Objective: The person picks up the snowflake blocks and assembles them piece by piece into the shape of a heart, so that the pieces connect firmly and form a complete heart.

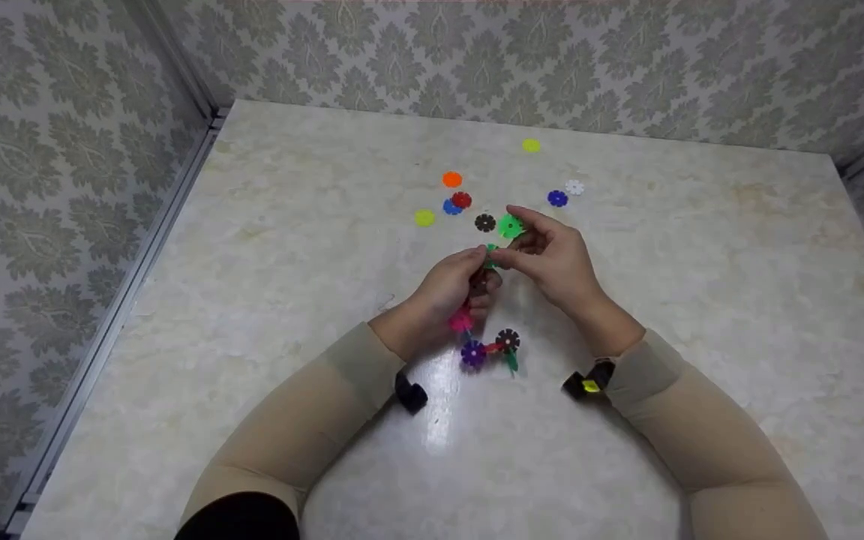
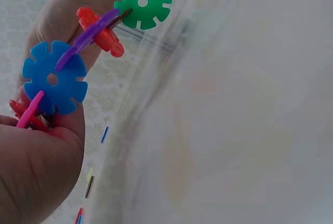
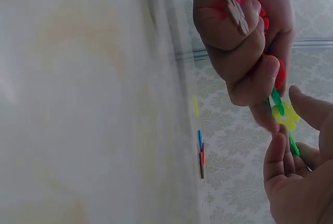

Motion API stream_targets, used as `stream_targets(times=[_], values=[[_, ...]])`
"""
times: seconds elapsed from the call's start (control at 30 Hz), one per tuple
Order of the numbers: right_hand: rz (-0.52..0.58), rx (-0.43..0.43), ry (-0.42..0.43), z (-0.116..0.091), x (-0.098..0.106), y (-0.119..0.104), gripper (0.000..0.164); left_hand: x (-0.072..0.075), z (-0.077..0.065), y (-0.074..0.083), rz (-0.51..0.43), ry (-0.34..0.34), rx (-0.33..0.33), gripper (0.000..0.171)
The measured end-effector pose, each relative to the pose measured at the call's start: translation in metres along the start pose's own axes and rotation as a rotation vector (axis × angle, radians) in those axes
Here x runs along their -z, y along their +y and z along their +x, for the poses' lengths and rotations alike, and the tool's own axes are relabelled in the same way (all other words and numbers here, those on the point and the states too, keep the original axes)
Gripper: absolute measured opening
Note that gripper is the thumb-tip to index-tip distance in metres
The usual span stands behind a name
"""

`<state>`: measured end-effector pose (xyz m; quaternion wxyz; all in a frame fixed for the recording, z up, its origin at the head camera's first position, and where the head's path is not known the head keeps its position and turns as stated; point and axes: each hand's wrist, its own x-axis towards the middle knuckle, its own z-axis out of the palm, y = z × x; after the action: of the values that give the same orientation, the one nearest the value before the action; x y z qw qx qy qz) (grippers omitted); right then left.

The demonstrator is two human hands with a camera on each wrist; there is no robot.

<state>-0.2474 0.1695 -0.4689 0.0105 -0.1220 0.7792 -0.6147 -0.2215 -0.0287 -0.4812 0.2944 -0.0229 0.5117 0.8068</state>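
My left hand (image 1: 451, 289) grips a chain of notched plastic snowflake discs. Its lower end hangs below the palm, with a pink disc (image 1: 461, 320), a purple disc (image 1: 473, 353) and a dark disc (image 1: 508, 340). In the left wrist view a blue disc (image 2: 62, 89) and a green disc (image 2: 153, 5) belong to this hanging part. My right hand (image 1: 556, 262) pinches at the upper end, close to the left thumb, by a bright green disc (image 1: 510, 226). A yellow disc (image 3: 290, 117) shows between the two hands in the right wrist view.
Loose discs lie on the marbled table (image 1: 312, 187) beyond the hands: orange (image 1: 452, 179), red (image 1: 462, 199), brown (image 1: 485, 223), yellow (image 1: 424, 217), dark blue (image 1: 558, 198) and white (image 1: 574, 187). Another yellow disc (image 1: 531, 145) lies near the back edge, below the patterned wall.
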Motion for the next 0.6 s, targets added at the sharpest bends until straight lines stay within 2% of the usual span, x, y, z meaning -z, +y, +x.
stream_targets(times=[0.1,0.2,0.33,0.6], values=[[-0.031,0.015,0.027,-0.0002,-0.0035,-0.0019,0.068,-0.0027,-0.0003,-0.0012,0.022,0.001,-0.032,0.035],[0.017,0.010,0.028,-0.0007,-0.0060,-0.0028,0.067,-0.0042,-0.0007,-0.0026,0.015,0.003,-0.048,0.034],[0.090,0.014,0.018,-0.0009,-0.0069,-0.0024,0.066,-0.0062,-0.0010,-0.0030,-0.004,0.010,-0.048,0.034],[0.084,0.078,0.034,-0.0005,-0.0068,0.0034,0.056,-0.0093,-0.0036,-0.0044,-0.023,0.011,-0.041,0.034]])
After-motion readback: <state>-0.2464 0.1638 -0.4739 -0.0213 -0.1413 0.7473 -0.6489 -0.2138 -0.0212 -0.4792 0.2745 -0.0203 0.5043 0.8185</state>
